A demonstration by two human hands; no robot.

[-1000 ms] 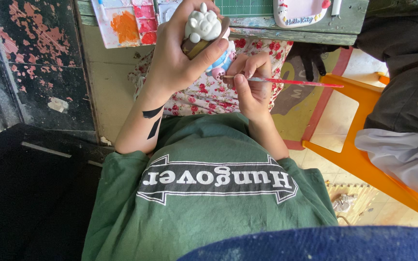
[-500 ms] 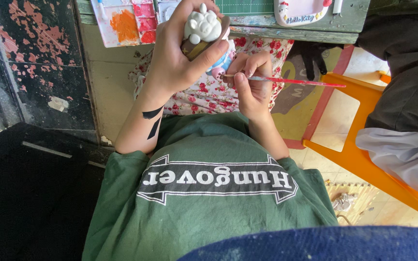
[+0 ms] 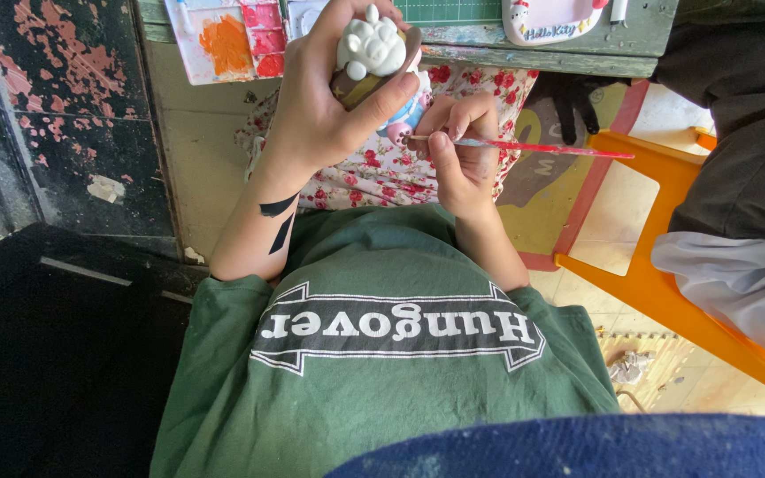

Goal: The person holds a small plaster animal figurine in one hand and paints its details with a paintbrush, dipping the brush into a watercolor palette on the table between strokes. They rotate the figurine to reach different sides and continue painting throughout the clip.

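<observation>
Head view, looking down the wearer's chest. The left hand [image 3: 325, 106] is wrapped around a small plaster figurine [image 3: 372, 49], white and lumpy on top with a brown band beneath; thumb and fingers close on its sides, so much of its lower body is hidden and its exact form cannot be made out. A pale blue and pink part shows just under the thumb. The right hand [image 3: 460, 150] pinches a thin red-handled paintbrush [image 3: 533, 147] between thumb and forefinger; the handle runs out to the right, while the bristle end lies at the figurine's underside, largely covered by the fingers. Both hands are held above a floral cloth [image 3: 382, 173], close to the edge of a worn green table [image 3: 568, 55]. On the table, cut off by the top of the frame, lie a paint palette [image 3: 227, 40] with orange and red wells, a green cutting mat [image 3: 457, 11] and a pink-rimmed white tray [image 3: 550, 22]. A green T-shirt [image 3: 382, 381] fills the lower frame. At right, an orange plastic stool [image 3: 665, 292] and another person's dark and grey clothing [image 3: 736, 177], only partly in view.
</observation>
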